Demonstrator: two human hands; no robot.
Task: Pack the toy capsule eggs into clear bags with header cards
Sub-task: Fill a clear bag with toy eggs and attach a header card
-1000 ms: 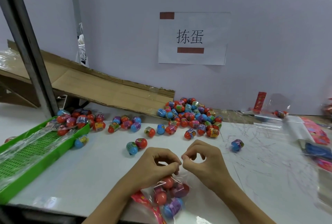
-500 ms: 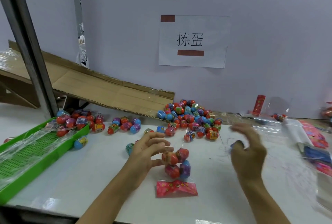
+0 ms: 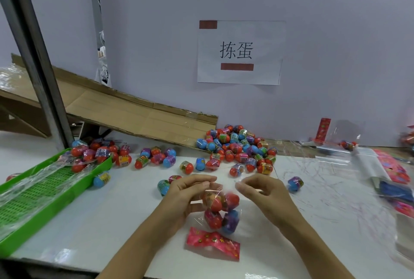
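Note:
A clear bag (image 3: 220, 210) with several capsule eggs inside lies on the white table in front of me, its pink header card (image 3: 212, 244) pointing toward me. My left hand (image 3: 190, 195) pinches the bag's open far edge on the left side. My right hand (image 3: 262, 191) pinches the same clear edge on the right side. A big pile of loose capsule eggs (image 3: 239, 146) sits behind my hands by the wall. One blue egg (image 3: 295, 183) lies alone right of my right hand.
A green mesh tray (image 3: 38, 198) with filled bags stands at the left, more eggs (image 3: 100, 153) at its far end. A cardboard ramp (image 3: 125, 115) slopes down to the pile. Clear bags and pink header cards (image 3: 394, 166) lie at the right edge.
The bag was turned over so the header card faces me. My right hand swung out to the right, then came back and took the bag's open edge.

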